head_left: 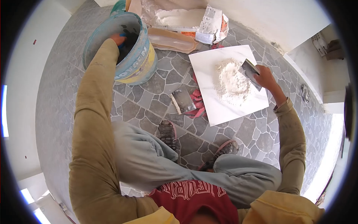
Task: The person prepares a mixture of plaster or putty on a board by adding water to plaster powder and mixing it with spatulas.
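My left hand (118, 39) reaches down inside a worn blue bucket (112, 28) with a yellow band, at the upper left. Its fingers are closed on something blue, mostly hidden by the hand and the bucket's shade. Over on the right, my right hand (264, 77) grips a flat metal trowel (249, 71). The trowel's blade is tilted at the right edge of a heap of white powder (234, 84). A white marbled tile (209, 108) on the floor carries this powder, with a shallow hollow in its middle.
Torn paper sacks (173, 39) with white powder (175, 16) lie along the wall behind. A flat, rectangular metal-faced tool (184, 100) rests beside red cloth strips (197, 104) left of the tile. My shoes (167, 132) stand on the stone-patterned floor (190, 145).
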Tool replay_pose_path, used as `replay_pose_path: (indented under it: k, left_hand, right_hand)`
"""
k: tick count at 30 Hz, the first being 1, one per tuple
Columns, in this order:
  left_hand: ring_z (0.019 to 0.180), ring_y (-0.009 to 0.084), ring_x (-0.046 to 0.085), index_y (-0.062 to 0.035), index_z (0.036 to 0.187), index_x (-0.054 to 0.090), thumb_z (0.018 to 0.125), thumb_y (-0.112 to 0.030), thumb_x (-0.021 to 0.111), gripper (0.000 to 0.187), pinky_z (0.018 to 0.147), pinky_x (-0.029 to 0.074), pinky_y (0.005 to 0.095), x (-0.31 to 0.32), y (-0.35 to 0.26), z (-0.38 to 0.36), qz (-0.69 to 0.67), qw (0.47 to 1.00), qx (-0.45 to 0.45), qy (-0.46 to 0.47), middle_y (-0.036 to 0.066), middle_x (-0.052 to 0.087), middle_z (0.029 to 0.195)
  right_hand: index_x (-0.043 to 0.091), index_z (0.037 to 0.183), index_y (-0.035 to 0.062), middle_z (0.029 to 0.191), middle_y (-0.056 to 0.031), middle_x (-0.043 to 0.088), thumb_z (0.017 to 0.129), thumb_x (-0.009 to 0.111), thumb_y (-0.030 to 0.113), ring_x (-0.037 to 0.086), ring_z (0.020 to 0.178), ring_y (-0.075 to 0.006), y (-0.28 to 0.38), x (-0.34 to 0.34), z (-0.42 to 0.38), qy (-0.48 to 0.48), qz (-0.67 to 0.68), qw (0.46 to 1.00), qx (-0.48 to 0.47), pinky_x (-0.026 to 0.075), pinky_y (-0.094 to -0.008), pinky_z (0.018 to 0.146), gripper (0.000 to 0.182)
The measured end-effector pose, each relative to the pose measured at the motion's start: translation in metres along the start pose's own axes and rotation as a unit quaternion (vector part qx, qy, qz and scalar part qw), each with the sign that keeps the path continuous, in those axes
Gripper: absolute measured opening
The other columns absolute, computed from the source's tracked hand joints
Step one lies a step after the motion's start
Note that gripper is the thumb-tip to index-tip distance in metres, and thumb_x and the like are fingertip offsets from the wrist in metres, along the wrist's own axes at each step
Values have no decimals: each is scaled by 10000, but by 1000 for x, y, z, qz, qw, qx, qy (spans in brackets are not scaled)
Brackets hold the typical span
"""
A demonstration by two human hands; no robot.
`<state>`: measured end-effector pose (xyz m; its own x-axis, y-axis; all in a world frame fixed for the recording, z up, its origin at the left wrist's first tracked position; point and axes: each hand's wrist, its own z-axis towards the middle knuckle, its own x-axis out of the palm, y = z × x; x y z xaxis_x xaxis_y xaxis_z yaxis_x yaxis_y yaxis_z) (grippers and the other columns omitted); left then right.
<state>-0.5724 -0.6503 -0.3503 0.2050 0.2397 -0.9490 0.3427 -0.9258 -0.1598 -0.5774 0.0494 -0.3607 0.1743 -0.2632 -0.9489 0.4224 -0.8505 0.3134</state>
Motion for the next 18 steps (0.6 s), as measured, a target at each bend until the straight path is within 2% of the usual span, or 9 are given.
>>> replay_pose_path:
  k: [2,3,6,9,11,14,16,17,18]
  left_hand:
    - [1114,407,603,-32,1176,651,834,-336,575,464,958,455,451,10,9,15,34,999,-7,-2,258,639,1167]
    - [1111,417,601,-27,1167,650,847,-321,567,442,951,460,457,28,34,34,38,997,54,-42,268,639,1156]
    - [1114,421,598,-46,1201,641,880,-386,576,472,952,455,461,40,67,64,69,996,61,-16,267,636,1165]
    - [1132,466,569,80,1150,622,920,-482,508,618,983,418,478,46,103,95,35,999,13,-21,357,607,1129]
    - [1133,472,563,75,1148,626,926,-502,487,634,982,417,476,43,108,101,29,999,15,-13,362,601,1130]
    - [1123,490,556,78,1121,638,937,-544,438,679,970,415,475,45,116,108,38,999,12,-29,379,593,1112]
    - [1110,486,566,44,1139,643,935,-537,448,646,963,421,473,48,125,124,159,980,123,-4,340,615,1122]
    - [1110,486,566,44,1139,643,935,-537,448,646,963,421,473,51,124,125,159,980,123,-2,340,615,1122]
    - [1121,474,565,16,1176,634,930,-515,467,609,973,422,463,48,108,117,100,992,62,-35,311,619,1150]
  right_hand:
    - [627,970,-50,925,-292,646,776,666,113,622,915,-453,-2,-4,-1,2,14,1000,-5,478,-482,785,256]
    - [625,975,-51,926,-291,645,780,666,116,620,911,-454,-1,-6,-2,-3,24,1000,-3,476,-483,782,260]
    - [628,1007,-34,884,-274,655,813,650,138,637,846,-439,2,-15,-5,-29,23,999,-4,489,-478,749,261]
    - [630,1076,-7,883,-254,667,828,648,156,644,823,-429,6,-14,-7,-18,21,999,28,498,-475,740,298]
    - [630,1127,10,903,-248,673,833,653,161,644,832,-431,12,-8,-8,-21,25,999,39,505,-471,750,331]
    - [637,1138,35,902,-234,679,849,634,150,651,822,-413,21,1,-14,46,-32,997,57,507,-476,734,311]
    - [657,1111,50,886,-197,694,831,564,86,672,824,-360,23,3,-15,78,-75,994,30,527,-451,705,297]
    - [657,1111,50,886,-197,694,831,564,86,672,824,-360,23,8,-14,80,-75,994,30,527,-451,705,297]
    - [656,1082,41,873,-196,692,816,570,72,671,816,-362,23,18,-12,65,-62,996,29,527,-452,702,282]
